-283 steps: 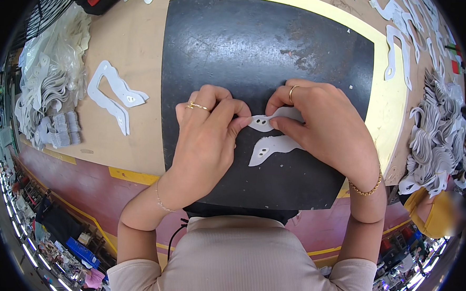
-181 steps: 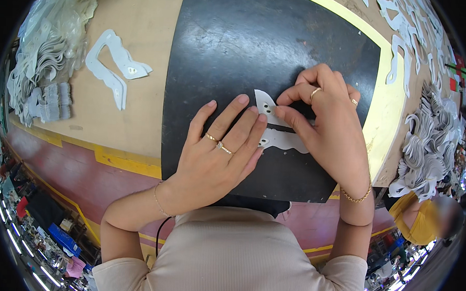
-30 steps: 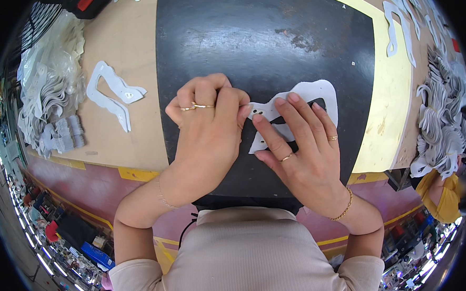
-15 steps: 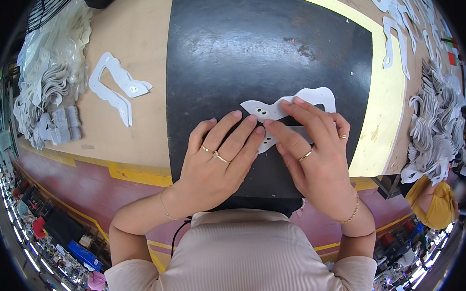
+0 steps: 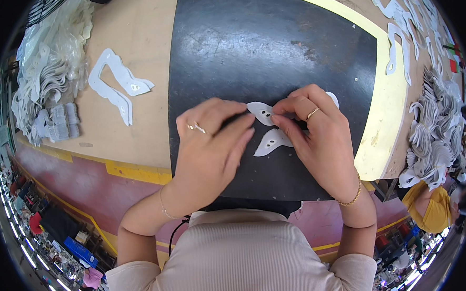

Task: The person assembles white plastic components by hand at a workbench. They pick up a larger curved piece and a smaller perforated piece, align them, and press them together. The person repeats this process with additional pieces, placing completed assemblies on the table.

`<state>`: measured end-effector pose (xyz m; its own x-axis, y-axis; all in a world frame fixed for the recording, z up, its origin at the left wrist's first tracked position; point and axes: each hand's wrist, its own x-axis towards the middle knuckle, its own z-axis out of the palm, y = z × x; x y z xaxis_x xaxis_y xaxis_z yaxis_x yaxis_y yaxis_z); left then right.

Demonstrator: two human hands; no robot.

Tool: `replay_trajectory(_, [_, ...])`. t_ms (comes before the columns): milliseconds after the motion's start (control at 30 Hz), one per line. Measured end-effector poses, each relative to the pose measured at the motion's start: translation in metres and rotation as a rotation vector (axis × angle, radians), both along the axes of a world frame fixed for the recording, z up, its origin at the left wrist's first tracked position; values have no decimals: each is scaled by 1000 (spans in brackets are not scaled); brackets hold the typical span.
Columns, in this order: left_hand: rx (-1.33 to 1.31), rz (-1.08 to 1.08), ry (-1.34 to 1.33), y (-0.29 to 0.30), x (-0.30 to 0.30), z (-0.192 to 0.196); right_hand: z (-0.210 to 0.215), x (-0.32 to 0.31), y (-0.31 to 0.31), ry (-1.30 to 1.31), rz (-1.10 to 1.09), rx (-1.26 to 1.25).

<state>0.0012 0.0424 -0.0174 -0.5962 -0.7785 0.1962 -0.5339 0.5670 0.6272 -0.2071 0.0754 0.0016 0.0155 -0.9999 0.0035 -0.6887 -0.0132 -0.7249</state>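
White cut-out [image 5: 256, 110] lies on the black mat [image 5: 238, 51] at the centre of the frame, its two holed ends showing between the hands. Left of it, the left hand [image 5: 206, 144] is blurred, thumb and fingers bent toward the upper end's tip; I cannot say whether they touch it. The right hand [image 5: 318, 131] appears to pinch that end's edge between thumb and forefinger, covering most of the rest. My worry would be a crease or tear by the holes if both hands pulled unevenly, since the strip is narrow there; a loose pinch could also let it slip askew.

As for materials, clear, crinkled plastic [image 5: 73, 32] at far left sits over a rippled stack of pale pieces [image 5: 54, 83]. Nearby, a bent white shape [image 5: 122, 74] with wavy edges lies flat on the smooth tan tabletop [image 5: 139, 30]. Mid-frame, the mat is glossy and scuffed toward the top; the cut-out looks thin and matte, with leaf-shaped ends. Rightward come a smooth pale yellow sheet [image 5: 384, 127] and, at far right, a thick heap of wavy grey-white pieces [image 5: 428, 134].
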Motion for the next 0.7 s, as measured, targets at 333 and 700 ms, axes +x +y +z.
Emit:
replay_trajectory(333, [276,217,-89,-17,-19,14,-7,2,0,20,2,-82])
replay_trajectory(700, [296,227,-147,-21,-24,16,-5,1,-3,41,33,-93])
